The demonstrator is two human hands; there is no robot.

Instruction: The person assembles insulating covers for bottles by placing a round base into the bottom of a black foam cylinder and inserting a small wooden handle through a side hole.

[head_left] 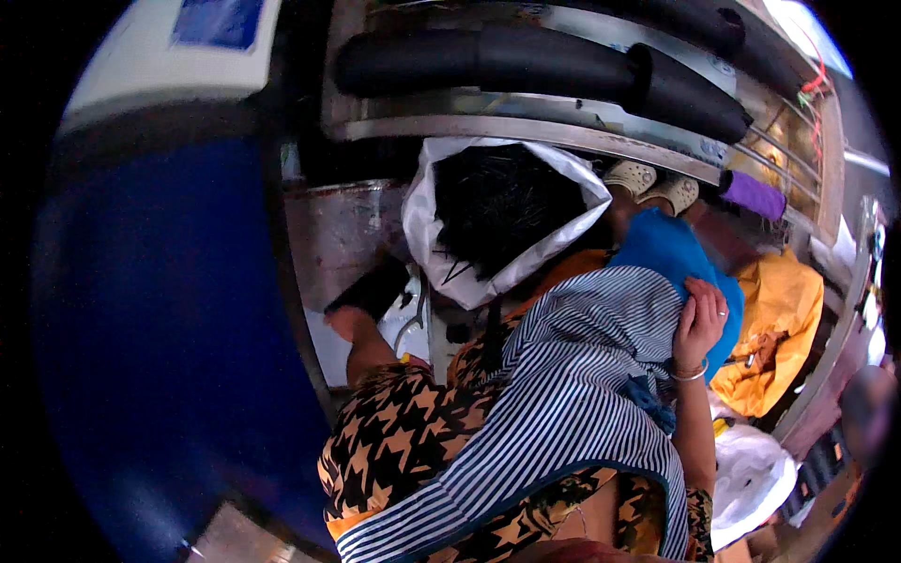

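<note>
My right hand (702,324), with a ring and a wrist bangle, rests on my lap. Its fingers lie stretched along the edge of a blue cloth (663,246) and a black-and-white striped cloth (587,375). The striped cloth drapes across my lap and body, over star-patterned clothing (404,427). I see no grasp on either cloth. My left hand does not show. Ahead of my lap stands an open white sack (420,220) filled with thin black strands or bristles (507,202).
Long black rolls (554,61) lie on a metal-framed rack beyond the sack. A large blue panel (169,310) takes up the left. Beige clogs (631,176) sit below the rack. At right are a yellow bag (774,328) and a white plastic bag (751,479).
</note>
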